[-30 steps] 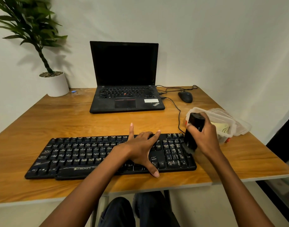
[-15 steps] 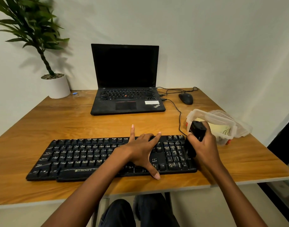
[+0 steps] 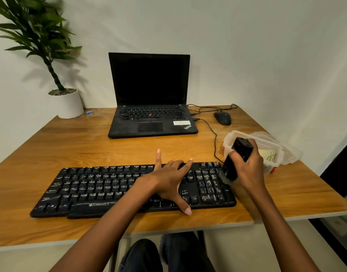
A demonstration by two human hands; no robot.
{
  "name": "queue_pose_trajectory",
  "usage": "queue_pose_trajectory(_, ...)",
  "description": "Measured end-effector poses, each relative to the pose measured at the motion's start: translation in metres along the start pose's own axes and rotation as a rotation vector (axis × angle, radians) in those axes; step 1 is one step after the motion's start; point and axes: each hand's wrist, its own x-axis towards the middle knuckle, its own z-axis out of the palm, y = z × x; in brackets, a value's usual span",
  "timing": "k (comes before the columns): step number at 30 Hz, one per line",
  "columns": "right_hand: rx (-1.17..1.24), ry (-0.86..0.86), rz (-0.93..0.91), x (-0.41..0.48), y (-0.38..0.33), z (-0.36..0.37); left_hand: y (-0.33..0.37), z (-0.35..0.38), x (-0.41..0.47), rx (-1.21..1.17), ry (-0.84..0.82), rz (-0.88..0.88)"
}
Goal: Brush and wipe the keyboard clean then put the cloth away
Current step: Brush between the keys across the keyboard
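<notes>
While the left hand (image 3: pixel 168 181) lies spread flat to steady the keyboard (image 3: pixel 101 185), the right hand (image 3: pixel 247 169) grips the brush (image 3: pixel 236 160) at its three o'clock end.

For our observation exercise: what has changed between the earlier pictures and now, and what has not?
The right hand, gripping the brush, dipped slightly and came back up at the right end of the keyboard. Nothing was taken or let go. The left hand stays spread on the keys; laptop and container are unmoved.
</notes>
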Motion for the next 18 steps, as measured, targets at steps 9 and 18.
queue_pose_trajectory(9, -0.016, 0.023, 0.012, 0.000, 0.006, -0.004, -0.001, 0.001, 0.001, -0.001, 0.009, -0.001)
queue_pose_trajectory(18, -0.146, 0.016, -0.015, 0.014, 0.002, 0.002, 0.000, 0.001, 0.000, 0.013, 0.003, -0.006)
